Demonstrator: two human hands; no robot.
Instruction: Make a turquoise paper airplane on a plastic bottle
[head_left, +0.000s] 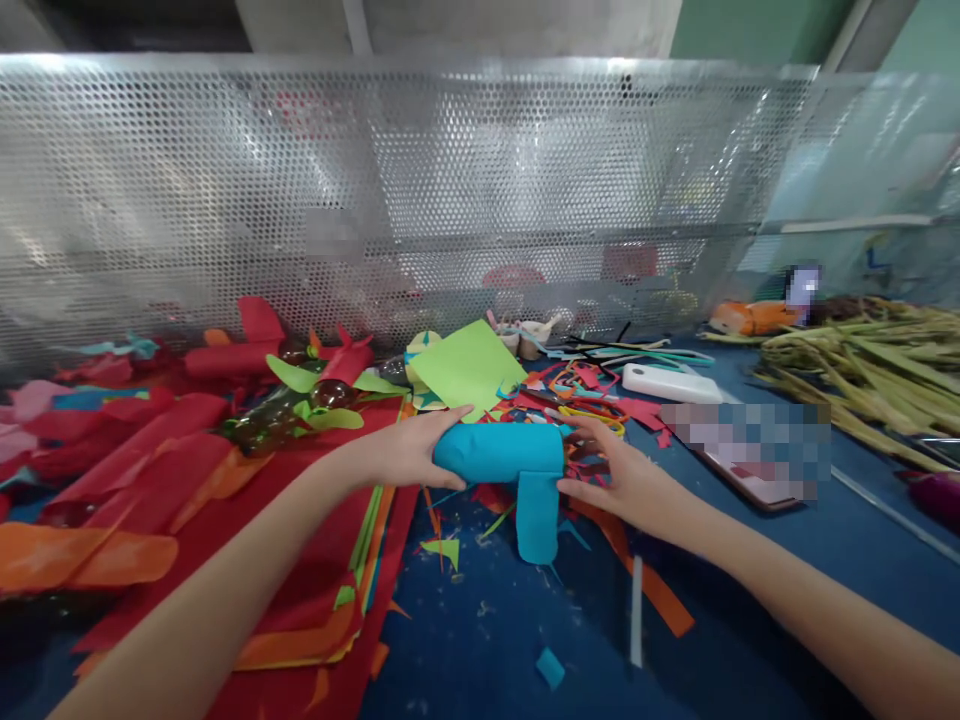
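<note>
My left hand point(409, 450) is wrapped round the left end of a turquoise paper roll point(501, 452) held level above the blue table point(487, 630). A loose flap of the same turquoise paper point(537, 515) hangs down from the roll's right part. My right hand point(615, 470) grips the roll's right end with the fingers curled against it. Paper scraps lie directly beneath the roll.
Red and orange paper sheets point(187, 480) cover the left side. A lime green sheet point(466, 370) lies beyond the roll. A white box point(671, 383), coloured strips and dried plant stalks point(862, 370) sit to the right. A perforated metal screen point(450, 180) closes off the back.
</note>
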